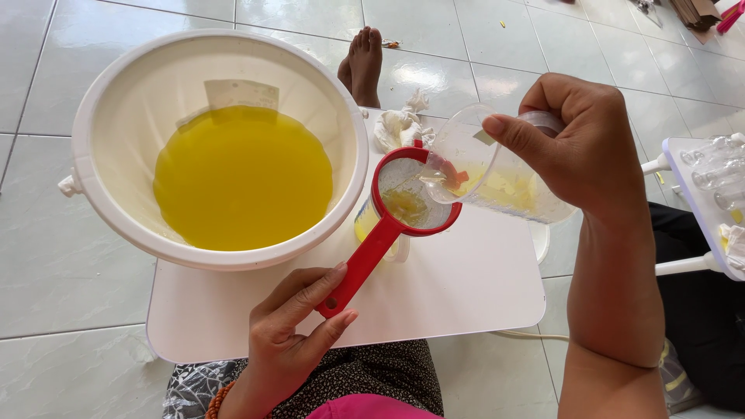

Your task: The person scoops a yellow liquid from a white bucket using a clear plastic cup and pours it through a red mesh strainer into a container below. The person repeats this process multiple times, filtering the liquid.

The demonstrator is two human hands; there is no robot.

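Fingers of my left hand (pixel 291 334) pinch the end of the red plastic strainer's (pixel 403 206) long handle, thumb above and fingertips below, closed firmly on it. From that grip the handle runs up and away to the round mesh bowl, which sits on the rim of a small clear container (pixel 372 229) holding yellow liquid. Pale yellow residue lies in the mesh.

My right hand (pixel 578 143) is wrapped around a clear plastic measuring jug (pixel 497 174), thumb across its near side and fingers curled over the top, closed on it. I hold the jug tipped towards the left hand's side, its spout hanging just over the strainer's far rim. Yellow liquid pools in the jug's lower wall, and I cannot tell whether any is running out at the spout.

Beyond the left hand's grip and to its outer side stands a large white round plastic basin (pixel 85 140), filled with clear yellow liquid. Basin, container and strainer all rest on a low white rectangular table (pixel 466 302). Just past the strainer lies a crumpled white cloth (pixel 400 124), and a bare foot (pixel 363 66) rests on the pale floor tiles (pixel 70 295) further off. Outward of the right hand's wrist, a white tray with clear small bottles (pixel 718 171) stands apart.
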